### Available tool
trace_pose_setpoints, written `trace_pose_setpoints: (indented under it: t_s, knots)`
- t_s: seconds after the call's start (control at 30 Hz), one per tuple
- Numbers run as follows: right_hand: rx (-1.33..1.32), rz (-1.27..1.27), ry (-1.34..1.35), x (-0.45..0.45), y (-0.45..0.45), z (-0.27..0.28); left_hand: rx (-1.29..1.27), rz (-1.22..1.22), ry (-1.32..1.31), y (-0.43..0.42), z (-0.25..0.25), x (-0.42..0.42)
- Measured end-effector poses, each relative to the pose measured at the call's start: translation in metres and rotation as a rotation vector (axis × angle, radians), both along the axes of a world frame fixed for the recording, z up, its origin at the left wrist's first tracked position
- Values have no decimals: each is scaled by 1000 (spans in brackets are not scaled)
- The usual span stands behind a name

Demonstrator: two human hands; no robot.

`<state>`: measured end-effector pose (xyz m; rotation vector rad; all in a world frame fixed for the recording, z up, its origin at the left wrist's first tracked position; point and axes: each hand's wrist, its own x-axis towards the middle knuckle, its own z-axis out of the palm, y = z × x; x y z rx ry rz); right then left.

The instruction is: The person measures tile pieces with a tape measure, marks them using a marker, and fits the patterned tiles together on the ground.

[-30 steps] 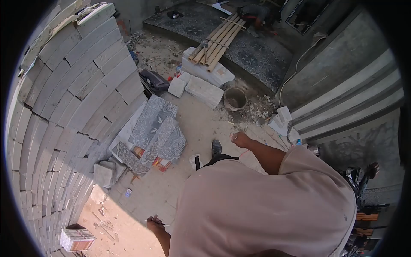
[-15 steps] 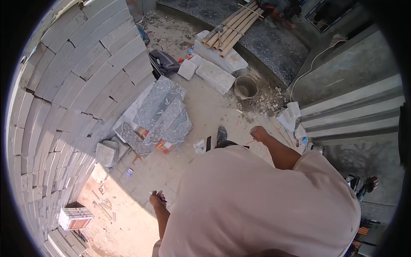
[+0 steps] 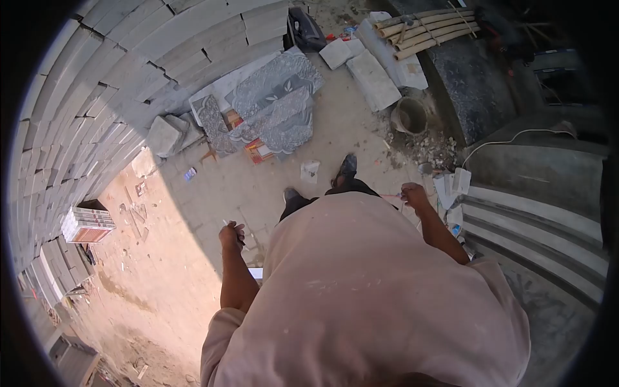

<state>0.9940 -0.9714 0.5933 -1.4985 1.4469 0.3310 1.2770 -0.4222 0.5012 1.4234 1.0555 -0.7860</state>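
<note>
My left hand (image 3: 232, 236) hangs at my left side over the floor, its fingers curled round a thin pale stick (image 3: 225, 222) too small to name more exactly. On the other side, my right hand (image 3: 413, 195) is closed. A thin reddish string (image 3: 389, 196) runs from it toward my body, and its far end is hidden by my shirt. Between the hands are my shoes (image 3: 346, 165) on the concrete floor. A crumpled white scrap (image 3: 309, 171) lies just ahead of them.
Patterned grey tile pieces (image 3: 277, 119) lie ahead against a stacked block wall (image 3: 148, 71). A bucket (image 3: 409, 116) stands by rubble at right, near concrete steps (image 3: 529, 232). Bamboo poles (image 3: 425, 32) rest on white blocks (image 3: 374, 80). A box of tiles (image 3: 88, 226) sits at left.
The view has turned, so the tiles, bucket and poles sit higher and the poles farther right. Both my shoes now show. My hands still hold the stick and string.
</note>
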Motion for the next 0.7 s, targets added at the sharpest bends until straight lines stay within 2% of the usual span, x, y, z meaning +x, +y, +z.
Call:
trace_pose_setpoints:
  t_s: [0.2,0.43,0.47,0.5,0.53,0.67,0.7]
  knots:
    - [-50,-30,-8,-11,0,4,26,-27,64,-2,-2,-28]
    - [-67,28,-27,-26,4,-7,30,-106,41,0,-17,-15]
    - [-95,82,-65,-35,-1,-23,19,-98,40,-2,-20,-11]
    - [-187,266,-101,-43,-10,-41,2,-118,22,-3,-20,-6]
    - [-342,345,-143,-48,-8,-49,-14,-140,39,-4,-19,-2]
    - [-472,348,-86,-45,-1,-48,59,-214,30,-33,1,10]
    - [-471,331,-62,-46,0,-50,28,-198,34,-33,-7,12]
